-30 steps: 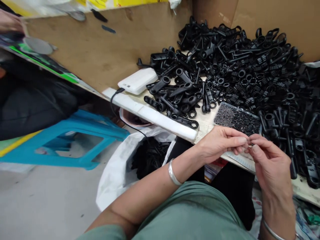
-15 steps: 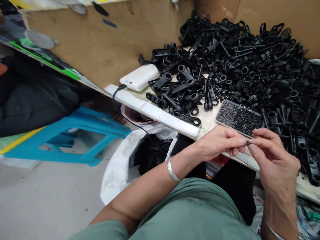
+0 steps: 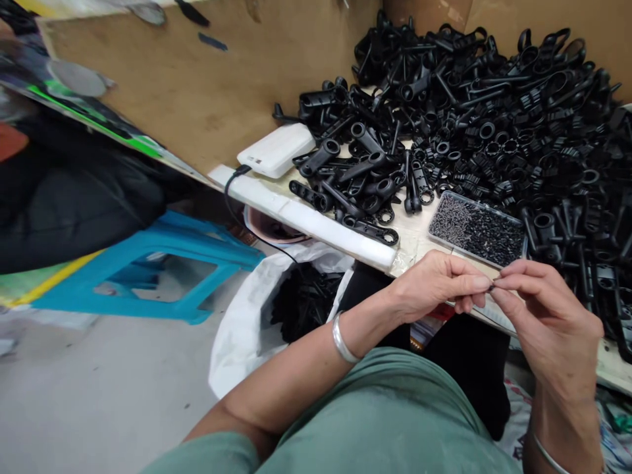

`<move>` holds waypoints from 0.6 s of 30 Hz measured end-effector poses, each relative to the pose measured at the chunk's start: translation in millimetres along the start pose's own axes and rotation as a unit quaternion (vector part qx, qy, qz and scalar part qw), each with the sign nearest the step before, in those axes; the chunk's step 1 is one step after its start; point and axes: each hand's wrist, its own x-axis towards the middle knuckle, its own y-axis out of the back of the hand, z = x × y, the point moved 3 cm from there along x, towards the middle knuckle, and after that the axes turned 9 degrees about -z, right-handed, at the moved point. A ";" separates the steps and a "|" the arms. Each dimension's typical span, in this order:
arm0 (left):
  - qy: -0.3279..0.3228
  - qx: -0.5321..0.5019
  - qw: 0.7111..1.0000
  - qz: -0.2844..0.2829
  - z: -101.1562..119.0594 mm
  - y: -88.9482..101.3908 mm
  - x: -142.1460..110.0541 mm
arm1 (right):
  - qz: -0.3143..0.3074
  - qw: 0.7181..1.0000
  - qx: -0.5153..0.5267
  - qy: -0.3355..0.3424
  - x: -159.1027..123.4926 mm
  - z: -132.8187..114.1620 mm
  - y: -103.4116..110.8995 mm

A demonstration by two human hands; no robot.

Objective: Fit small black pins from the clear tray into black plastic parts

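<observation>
My left hand (image 3: 451, 283) is closed in a pinch, thumb against fingers, at the front edge of the table. Facing it, my right hand (image 3: 548, 309) pinches too, and the fingertips of both hands meet. A tiny dark piece (image 3: 492, 287) shows between them, too small to name. Just beyond the hands lies a clear plastic box (image 3: 476, 262) of tiny parts, greyish metal ones on its left side and black ones on its right. Behind it spreads a big heap of black plastic parts (image 3: 459, 105), with ring-ended arms, rods and toothed rings.
A white power bank (image 3: 277, 150) with a black cable sits at the table's left edge, by a white foam strip (image 3: 306, 220). Below stands a white sack (image 3: 237, 329) with black parts inside. A blue plastic stool (image 3: 148, 263) is on the floor at left. Cardboard walls (image 3: 197, 92) border the heap.
My right hand has shifted slightly right, and its fingers have rearranged around the small piece. The left hand keeps its pinch. The view has moved a little, uncovering more of the box.
</observation>
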 end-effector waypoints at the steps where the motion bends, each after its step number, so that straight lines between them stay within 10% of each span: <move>1: 0.002 -0.004 1.000 0.003 -1.3 0.3 0.1 | 0.000 1.000 -0.013 0.009 -1.0 -1.5 -0.1; 18: -0.023 0.012 0.998 0.061 -10.9 0.4 -3.0 | 0.008 0.977 -0.171 0.127 -8.2 -16.8 -7.2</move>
